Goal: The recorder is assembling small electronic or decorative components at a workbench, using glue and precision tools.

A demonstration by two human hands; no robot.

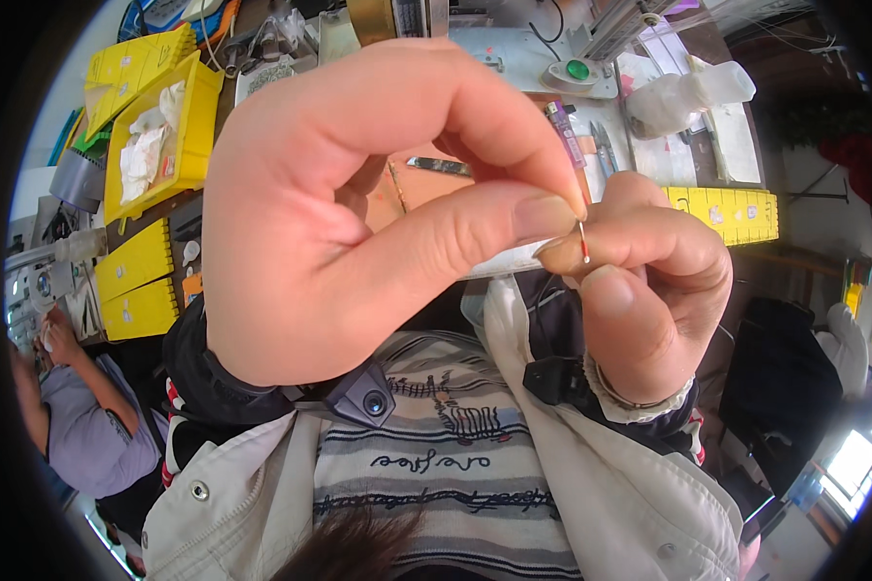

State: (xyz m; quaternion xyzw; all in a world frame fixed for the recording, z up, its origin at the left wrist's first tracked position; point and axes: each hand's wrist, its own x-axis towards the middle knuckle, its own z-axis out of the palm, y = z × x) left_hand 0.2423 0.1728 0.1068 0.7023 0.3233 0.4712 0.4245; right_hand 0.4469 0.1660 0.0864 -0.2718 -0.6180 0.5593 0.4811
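Observation:
High in front of my chest, my left hand [305,228] pinches a tiny thin piece between thumb and index fingertip. The piece [584,244] is pale and wire-like, with a red section and a small whitish bead at its lower end. Close against it, on the right, is my right hand [659,276]. Its fingers are curled, the thumb near the index finger, and the lower end of the piece lies in front of that index fingertip. Whether the right fingers grip the piece or something else is hidden.
Behind my hands, the workbench holds a machine base with a green button [577,70], a purple lighter [564,131], tweezers [603,147] and a translucent bottle [683,99]. A yellow bin [186,145] with white tissues stands left, near yellow trays [140,271]. Another person [102,412] sits at far left.

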